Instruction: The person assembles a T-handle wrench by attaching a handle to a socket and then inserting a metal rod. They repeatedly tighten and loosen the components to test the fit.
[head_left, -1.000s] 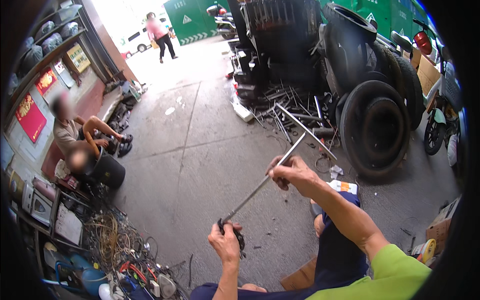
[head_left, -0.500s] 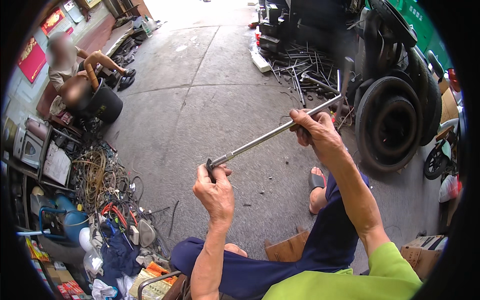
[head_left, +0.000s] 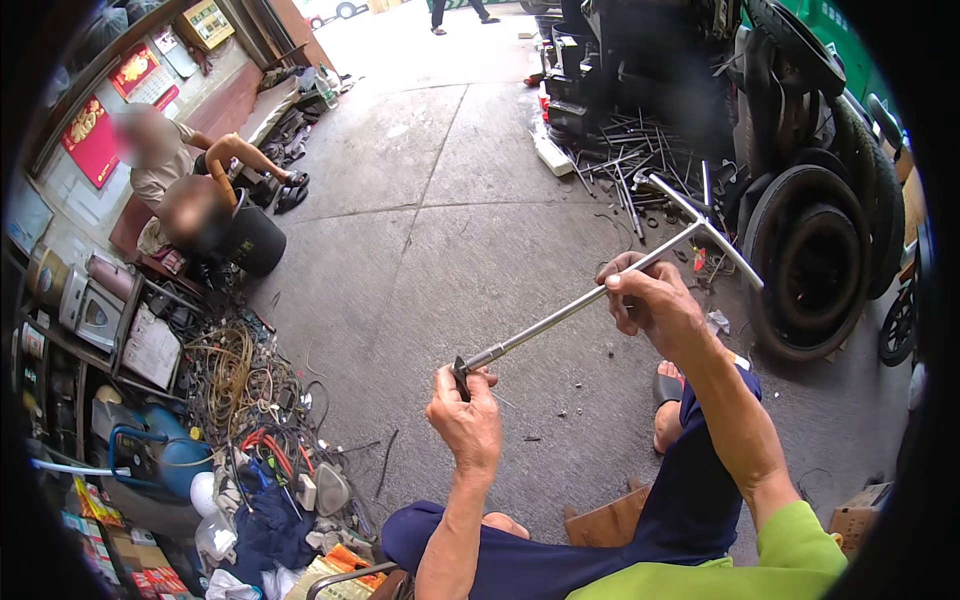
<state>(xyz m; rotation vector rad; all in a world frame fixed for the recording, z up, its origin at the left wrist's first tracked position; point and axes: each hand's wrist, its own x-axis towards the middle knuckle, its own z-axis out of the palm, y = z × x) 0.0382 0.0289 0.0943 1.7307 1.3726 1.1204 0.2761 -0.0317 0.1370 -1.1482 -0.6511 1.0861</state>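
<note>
A long silver T-handle socket wrench (head_left: 560, 318) slants between my two hands, its crossbar up at the far right and its socket end lower left. My right hand (head_left: 655, 305) is closed round the shaft a little below the crossbar, thumb on top. My left hand (head_left: 467, 425) pinches a small dark flat part (head_left: 460, 374) against the socket end. The part's lower side is hidden behind my fingers, so its exact kind cannot be made out. Both hands are raised above the concrete floor (head_left: 430, 300), in front of my knees.
Worn tyres (head_left: 800, 265) lean at the right, beside loose metal rods (head_left: 640, 150). Tangled cables (head_left: 240, 390) and a blue tank (head_left: 170, 445) crowd the left. A person (head_left: 165, 170) sits beyond a black bucket (head_left: 255, 240). A wooden stool (head_left: 605, 517) stands between my legs.
The wrench has turned about its shaft, so its crossbar now shows spread wide. Both hands keep their holds. The whole view has shifted, and a walking person's legs appear at the far top.
</note>
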